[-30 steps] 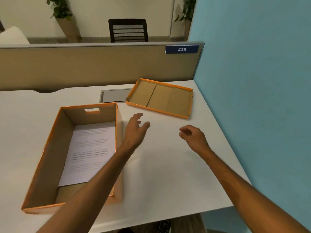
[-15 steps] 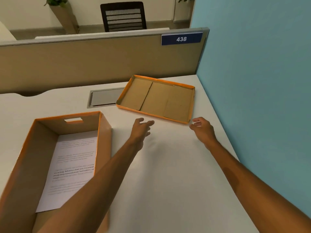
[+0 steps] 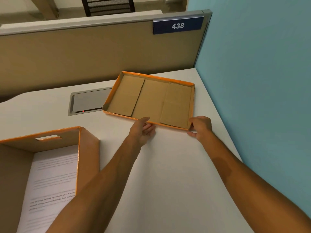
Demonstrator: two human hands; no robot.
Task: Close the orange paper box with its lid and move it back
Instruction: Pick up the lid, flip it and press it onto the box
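Note:
The orange box [image 3: 87, 148] stands open at the lower left of the white desk, brown inside, with a printed sheet of paper [image 3: 50, 182] lying in it. Its lid [image 3: 151, 98] lies upside down at the back right of the desk, showing its brown inner side. My left hand [image 3: 141, 132] is at the middle of the lid's near rim, fingers apart, thumb at the rim. My right hand [image 3: 201, 126] is curled around the lid's near right corner.
A grey cable hatch [image 3: 89, 101] is set into the desk [image 3: 168, 182] just left of the lid. A tan partition [image 3: 84, 56] with a blue 438 sign [image 3: 177, 25] closes the back. A blue wall [image 3: 260, 81] runs along the right edge.
Both hands have reached forward from the middle of the desk to the lid's near edge; my right hand has closed on its corner. The view has shifted forward and right.

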